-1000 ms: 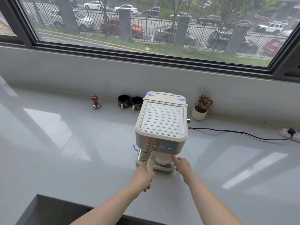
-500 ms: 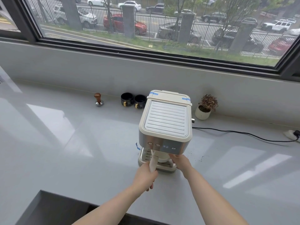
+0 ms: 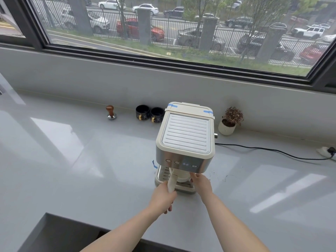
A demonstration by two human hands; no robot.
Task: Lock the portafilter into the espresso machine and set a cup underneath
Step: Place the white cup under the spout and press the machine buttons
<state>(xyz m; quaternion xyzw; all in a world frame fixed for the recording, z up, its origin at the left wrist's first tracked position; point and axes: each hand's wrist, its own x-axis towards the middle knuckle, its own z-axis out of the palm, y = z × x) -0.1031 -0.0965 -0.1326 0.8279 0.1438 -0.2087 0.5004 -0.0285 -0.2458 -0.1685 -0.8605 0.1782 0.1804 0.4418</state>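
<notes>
Glossy grey desk [image 3: 76, 160] beneath a wide window. Far left, by the wall: a wooden-knobbed tamper on a metal base [image 3: 111, 112], standing upright. Beside it, two black cups with gold handles [image 3: 150, 114], touching each other, just left of the machine's rear. Centre: a cream and brushed-steel espresso machine [image 3: 185, 137] with a ribbed top plate and blue tape at its rear corners. Below its front panel, the left hand [image 3: 163, 198] is curled tight around the cream portafilter handle [image 3: 172, 181], whose head sits under the group head, above the drip tray [image 3: 163, 173]. The right hand [image 3: 201, 182] rests at the cream round body under the panel; its grip cannot be told. Right: a small white pot with a dried reddish plant [image 3: 230, 120] and a black power cord [image 3: 272, 151] running to a socket.
</notes>
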